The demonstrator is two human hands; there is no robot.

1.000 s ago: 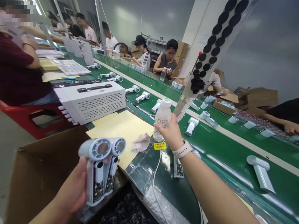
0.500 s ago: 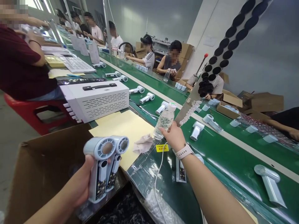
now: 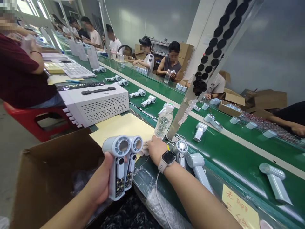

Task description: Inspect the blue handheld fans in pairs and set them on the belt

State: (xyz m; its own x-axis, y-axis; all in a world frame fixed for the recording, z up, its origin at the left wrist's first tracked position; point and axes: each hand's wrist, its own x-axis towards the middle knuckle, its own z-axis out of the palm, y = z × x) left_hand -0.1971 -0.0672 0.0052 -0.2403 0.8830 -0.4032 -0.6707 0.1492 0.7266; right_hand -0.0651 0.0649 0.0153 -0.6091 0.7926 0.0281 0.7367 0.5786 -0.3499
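My left hand (image 3: 101,183) is closed around two grey hand-held fans (image 3: 122,165), held upright side by side with their open backs and circuit boards facing me. My right hand (image 3: 153,149), with a smartwatch on the wrist, reaches down onto a beige cloth (image 3: 144,149) at the edge of the yellow sheet (image 3: 119,127); its fingers curl onto the cloth. A clear water bottle (image 3: 164,121) stands upright just beyond that hand, free of it. Two more grey fans (image 3: 190,159) lie on the green bench right of my wrist.
An open cardboard box (image 3: 47,178) sits at lower left, a white vented case (image 3: 95,103) behind it. A slanted strip of black discs (image 3: 207,63) rises past the bottle. Several fans ride the green conveyor (image 3: 238,156). Other people sit along both sides.
My right hand let go of the water bottle, which now stands on the bench, and dropped back to the beige cloth. The left hand brought the two fans rightward, closer to centre.
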